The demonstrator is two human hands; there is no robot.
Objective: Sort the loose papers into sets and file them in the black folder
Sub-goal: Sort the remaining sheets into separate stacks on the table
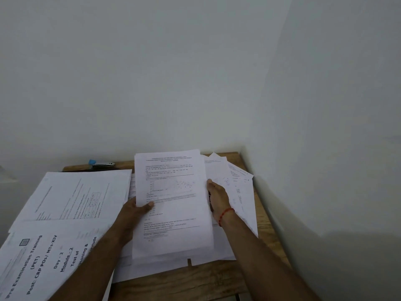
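Booklet (pixel 39 263) titled Pre Examination Training lies nearest, at eight o'clock. Dead centre, the left hand (pixel 136 208) grips the printed set (pixel 173 227) by its left edge, thumb on top. The right hand (pixel 217 198) clasps its right edge, probably squaring the pages. Loose papers (pixel 238 187) fan out at three o'clock on the wooden surface (pixel 195 283). At eleven o'clock a dark edge, perhaps the black folder (pixel 95 169), sits by a stapler (pixel 102 163). White walls (pixel 195 72) corner behind.

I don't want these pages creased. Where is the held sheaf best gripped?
Grip the sheaf by its two long side edges around mid-height, a hand from each side, as the left hand and right hand do. It is tall, thin and raised, so a corner grip would likely let it sag.
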